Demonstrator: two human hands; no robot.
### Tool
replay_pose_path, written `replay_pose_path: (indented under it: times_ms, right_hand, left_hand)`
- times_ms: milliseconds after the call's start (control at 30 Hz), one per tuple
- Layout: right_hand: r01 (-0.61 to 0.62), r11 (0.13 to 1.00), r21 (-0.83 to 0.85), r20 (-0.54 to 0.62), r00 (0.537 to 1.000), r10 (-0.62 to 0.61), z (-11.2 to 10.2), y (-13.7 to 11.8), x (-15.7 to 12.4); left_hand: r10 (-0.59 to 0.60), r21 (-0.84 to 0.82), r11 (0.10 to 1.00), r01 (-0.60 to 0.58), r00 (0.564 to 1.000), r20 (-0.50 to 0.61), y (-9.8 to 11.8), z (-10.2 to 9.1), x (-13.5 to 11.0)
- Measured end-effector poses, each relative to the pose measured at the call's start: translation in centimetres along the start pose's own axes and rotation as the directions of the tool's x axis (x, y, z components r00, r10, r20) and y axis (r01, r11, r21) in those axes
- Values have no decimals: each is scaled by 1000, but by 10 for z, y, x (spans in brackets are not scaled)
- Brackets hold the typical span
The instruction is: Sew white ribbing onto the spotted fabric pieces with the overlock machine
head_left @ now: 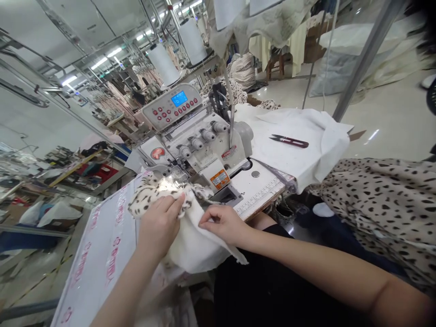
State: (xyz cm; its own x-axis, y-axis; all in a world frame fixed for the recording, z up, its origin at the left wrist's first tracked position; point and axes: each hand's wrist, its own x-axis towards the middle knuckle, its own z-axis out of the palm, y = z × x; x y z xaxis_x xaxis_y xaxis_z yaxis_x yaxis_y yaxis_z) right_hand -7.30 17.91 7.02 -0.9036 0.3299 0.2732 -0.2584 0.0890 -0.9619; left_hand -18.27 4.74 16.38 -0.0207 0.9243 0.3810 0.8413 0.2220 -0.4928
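A piece of fleece fabric [199, 247], plain white on one side and black-spotted on the other, lies at the front of an overlock sewing machine [200, 150]. My left hand [161, 225] presses on the spotted part [145, 195] close to the lit needle area, its fingers closed on the cloth. To the right, my right hand [223, 222] pinches the white edge of the same fabric between thumb and fingers. The lower part of the fabric hangs toward my lap. The fabric and my left fingers partly hide the presser foot.
Thread snips [289, 141] lie on a white cloth [316, 131] right of the machine. Spotted fabric [384, 195] is heaped at the right. Thread cones [163, 63] stand above the machine. The table [98, 254] extends left, and a metal post [368, 59] rises at right.
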Motion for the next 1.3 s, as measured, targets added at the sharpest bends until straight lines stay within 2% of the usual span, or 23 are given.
replay_pose_path:
  times_ms: [133, 200, 267, 333, 400, 533, 700, 833, 933, 1033, 1133, 1300]
  right_hand:
    - [19, 999, -50, 7, 1000, -19, -1, -5, 7]
    - [2, 999, -48, -5, 1000, -2, 0, -5, 6]
    - [-44, 999, -12, -19, 999, 44, 0, -4, 4]
    - [-98, 995, 10, -20, 995, 98, 0, -3, 2]
    - [-121, 992, -41, 7, 993, 121, 0, -2, 1]
    - [-78, 981, -176, 64, 994, 90, -3, -3, 2]
    - [-27, 981, -194, 55, 998, 39, -5, -5, 9]
    - [23, 969, -245, 56, 998, -10, -7, -6, 17]
    - [27, 960, -279, 58, 998, -11, -8, -7, 17]
    - [5, 953, -302, 49, 999, 10, -8, -6, 12]
    - [-8, 949, -314, 46, 999, 24, -6, -5, 6]
    - [-2, 945, -327, 54, 998, 21, -6, -6, 11]
  left_hand:
    - [-35, -28, 999, 36, 999, 27, 0, 0, 3]
    - [-140, -104, 985, 140, 990, 10, 9, -2, 4]
    - [-277, -175, 947, 269, 961, -22, 21, -4, 4]
    - [-349, -191, 923, 334, 935, -54, 33, -4, 4]
    - [-334, -157, 935, 317, 937, -102, 41, -3, 3]
    - [-277, -107, 959, 262, 948, -156, 45, 2, -1]
    - [-260, -91, 964, 249, 957, -126, 35, 6, -2]
    - [-273, -136, 955, 264, 961, -45, 27, 3, 2]
    - [-326, -172, 931, 321, 945, -4, 30, -2, 4]
    - [-372, -169, 917, 362, 928, -30, 39, -4, 3]
    - [-375, -141, 921, 363, 925, -67, 46, -4, 1]
    - [-386, -87, 919, 384, 922, -10, 43, -3, 6]
